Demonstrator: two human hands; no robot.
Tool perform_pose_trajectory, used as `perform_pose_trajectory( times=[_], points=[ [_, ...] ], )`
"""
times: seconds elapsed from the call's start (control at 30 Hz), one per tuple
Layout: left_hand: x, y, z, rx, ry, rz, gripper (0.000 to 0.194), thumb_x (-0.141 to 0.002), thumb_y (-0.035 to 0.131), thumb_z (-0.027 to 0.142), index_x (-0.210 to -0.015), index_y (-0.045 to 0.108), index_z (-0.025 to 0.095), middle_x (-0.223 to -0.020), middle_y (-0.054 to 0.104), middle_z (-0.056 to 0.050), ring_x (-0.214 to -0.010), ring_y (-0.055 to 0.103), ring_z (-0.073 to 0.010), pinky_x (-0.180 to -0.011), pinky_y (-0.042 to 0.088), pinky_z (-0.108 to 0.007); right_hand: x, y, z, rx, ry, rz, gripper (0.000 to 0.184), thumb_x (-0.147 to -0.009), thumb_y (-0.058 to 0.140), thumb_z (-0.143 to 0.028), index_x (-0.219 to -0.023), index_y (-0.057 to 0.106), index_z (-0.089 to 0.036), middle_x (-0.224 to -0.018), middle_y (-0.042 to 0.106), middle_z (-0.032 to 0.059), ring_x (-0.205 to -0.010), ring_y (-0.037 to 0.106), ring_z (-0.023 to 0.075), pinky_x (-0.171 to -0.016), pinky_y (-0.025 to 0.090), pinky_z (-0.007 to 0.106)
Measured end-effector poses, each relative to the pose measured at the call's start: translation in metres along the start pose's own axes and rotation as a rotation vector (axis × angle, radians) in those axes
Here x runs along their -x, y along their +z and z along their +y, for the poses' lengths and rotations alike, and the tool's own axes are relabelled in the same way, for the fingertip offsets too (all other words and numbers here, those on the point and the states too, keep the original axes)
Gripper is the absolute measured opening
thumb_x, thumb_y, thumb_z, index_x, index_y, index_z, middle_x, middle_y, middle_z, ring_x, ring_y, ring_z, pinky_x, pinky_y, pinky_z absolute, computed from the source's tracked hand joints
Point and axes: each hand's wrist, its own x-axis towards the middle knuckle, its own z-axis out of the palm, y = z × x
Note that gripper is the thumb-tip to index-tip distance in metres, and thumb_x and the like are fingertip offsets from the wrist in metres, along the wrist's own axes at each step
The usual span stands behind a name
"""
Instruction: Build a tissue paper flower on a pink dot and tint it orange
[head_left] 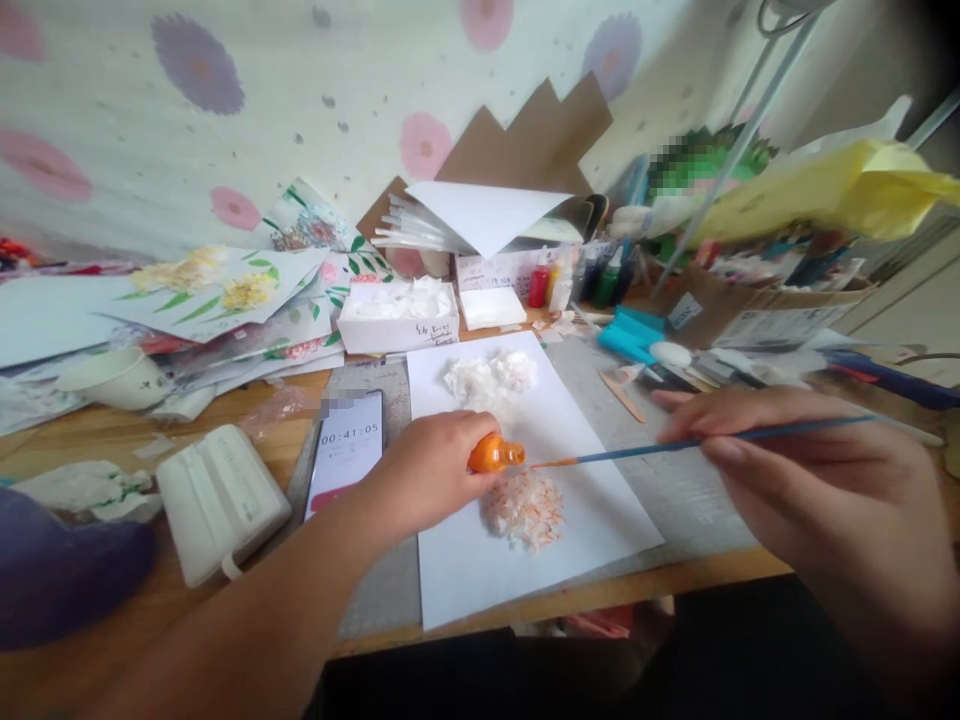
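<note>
My left hand [442,470] is closed round a small orange paint bottle [495,455], tipped so its open neck points right. Between thumb and fingers of my right hand [795,490] is a thin blue paintbrush [645,451], held nearly level. Its orange tip lies just right of the bottle's mouth; whether they touch I cannot tell. Below them, a ruffled white flower with orange-tinted petal edges [525,510] rests on a white sheet of paper [480,590]. Farther back on that sheet sit white ruffled flowers [491,378] without orange.
A phone showing a timer [349,440] and a white power bank [221,500] lie left of the paper. Behind stand a white box of tissue-like pieces [401,330] and several paint bottles [538,280]. At right are a turquoise item [634,335] and a cardboard box of tools [780,310].
</note>
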Motion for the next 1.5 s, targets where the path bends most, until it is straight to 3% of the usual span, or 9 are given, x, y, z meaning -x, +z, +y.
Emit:
perform_pose_trajectory(
  times=[0.13, 0.33, 0.8, 1.0, 1.3, 1.5],
  points=[
    [-0.001, 0.004, -0.003, -0.046, 0.011, 0.051, 0.008, -0.073, 0.055, 0.03, -0.073, 0.054, 0.021, -0.071, 0.058, 0.003, -0.064, 0.052, -0.0145, -0.055, 0.029, -0.025, 0.007, 0.003, -0.01, 0.045, -0.076, -0.08, 0.017, -0.072, 0.064, -0.003, -0.077, 0.068, -0.019, -0.074, 0.069, 0.0019, -0.077, 0.066, 0.0191, -0.097, 0.049, 0.045],
    [-0.003, 0.003, -0.001, -0.027, 0.002, 0.068, 0.008, -0.069, 0.054, 0.027, -0.068, 0.05, 0.021, -0.064, 0.055, 0.002, -0.058, 0.049, -0.014, -0.052, 0.027, -0.026, 0.016, 0.017, -0.026, 0.163, -0.068, -0.228, 0.022, -0.069, 0.063, -0.002, -0.078, 0.067, -0.022, -0.067, 0.065, -0.0022, -0.071, 0.065, 0.0178, -0.1, 0.044, 0.049],
    [-0.003, 0.006, -0.005, -0.041, 0.059, 0.084, 0.01, -0.072, 0.055, 0.031, -0.072, 0.052, 0.021, -0.071, 0.06, 0.001, -0.066, 0.055, -0.0177, -0.055, 0.028, -0.028, 0.006, 0.02, -0.02, 0.251, -0.251, -0.5, 0.023, -0.068, 0.064, -0.007, -0.084, 0.064, -0.024, -0.07, 0.068, -0.003, -0.066, 0.066, 0.0167, -0.099, 0.044, 0.048],
    [-0.002, 0.006, -0.004, -0.038, 0.064, 0.081, 0.013, -0.072, 0.055, 0.032, -0.071, 0.051, 0.02, -0.07, 0.06, 0.001, -0.064, 0.054, -0.0164, -0.053, 0.027, -0.028, 0.003, 0.015, -0.016, 0.26, -0.291, -0.507, 0.025, -0.067, 0.064, -0.009, -0.086, 0.065, -0.025, -0.067, 0.068, -0.0026, -0.064, 0.066, 0.0189, -0.098, 0.046, 0.048],
    [-0.002, 0.006, -0.004, -0.047, 0.067, 0.083, 0.012, -0.071, 0.057, 0.032, -0.072, 0.052, 0.021, -0.072, 0.06, 0.001, -0.065, 0.054, -0.0171, -0.053, 0.027, -0.027, 0.01, 0.03, -0.025, 0.255, -0.181, -0.432, 0.021, -0.07, 0.063, -0.007, -0.08, 0.065, -0.025, -0.069, 0.067, -0.0024, -0.066, 0.065, 0.0179, -0.1, 0.042, 0.049],
    [-0.001, 0.006, -0.004, -0.036, 0.06, 0.076, 0.017, -0.07, 0.061, 0.036, -0.076, 0.054, 0.021, -0.074, 0.061, 0.0, -0.067, 0.055, -0.0182, -0.054, 0.027, -0.027, 0.009, 0.03, -0.025, 0.231, -0.22, -0.464, 0.023, -0.069, 0.064, -0.006, -0.084, 0.064, -0.024, -0.072, 0.068, -0.0024, -0.067, 0.065, 0.017, -0.1, 0.042, 0.049]
  ],
)
